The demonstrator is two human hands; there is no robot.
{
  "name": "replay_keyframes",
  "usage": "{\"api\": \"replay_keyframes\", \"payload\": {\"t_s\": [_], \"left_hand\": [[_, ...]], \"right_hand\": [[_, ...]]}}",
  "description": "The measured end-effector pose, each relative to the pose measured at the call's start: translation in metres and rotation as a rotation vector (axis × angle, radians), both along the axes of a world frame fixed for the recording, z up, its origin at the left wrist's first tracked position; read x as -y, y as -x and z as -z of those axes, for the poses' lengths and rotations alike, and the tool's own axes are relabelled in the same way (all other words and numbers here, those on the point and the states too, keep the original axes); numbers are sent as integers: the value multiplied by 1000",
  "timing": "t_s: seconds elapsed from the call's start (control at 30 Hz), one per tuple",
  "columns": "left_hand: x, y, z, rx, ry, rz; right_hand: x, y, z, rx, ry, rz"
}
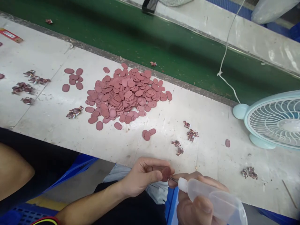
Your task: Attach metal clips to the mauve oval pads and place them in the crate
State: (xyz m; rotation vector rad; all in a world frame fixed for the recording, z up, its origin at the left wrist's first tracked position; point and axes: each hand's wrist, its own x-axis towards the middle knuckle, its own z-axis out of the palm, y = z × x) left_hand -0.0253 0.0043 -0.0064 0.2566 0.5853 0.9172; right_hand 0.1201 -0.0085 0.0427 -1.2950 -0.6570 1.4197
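My left hand [140, 176] pinches a reddish-brown oval disc [166, 173] between thumb and fingers, just past the table's front edge. In my right hand [195, 204] is a translucent squeeze bottle [215, 198] with a white cap and a thin nozzle. The nozzle's tip is at the lower right edge of the disc; whether it touches is too small to tell. A large heap of similar oval discs [126, 93] lies on the white table [93, 140], and a small group of discs [147, 134] lies nearer my hands.
Small brown figures [192, 135] lie in clusters across the table. At the right stands a light blue fan [276, 122] with a white cord [226, 47]. Behind the table runs a green belt [98, 34]. Another person's arm [14, 172] is at the left.
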Motion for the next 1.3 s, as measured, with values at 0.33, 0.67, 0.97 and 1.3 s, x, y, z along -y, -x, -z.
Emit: {"api": "replay_keyframes", "payload": {"t_s": [0.33,0.67,0.97,1.3], "left_hand": [[1,-2,0,2,29,-8],[1,-4,0,-7,35,-11],[0,2,-1,61,37,-5],[-9,10,-1,116,40,-14]], "right_hand": [[-13,23,-19,288,-306,336],[-11,29,-14,357,-333,361],[-20,-39,-10,-152,-25,215],[-23,-78,3,-64,10,41]]}}
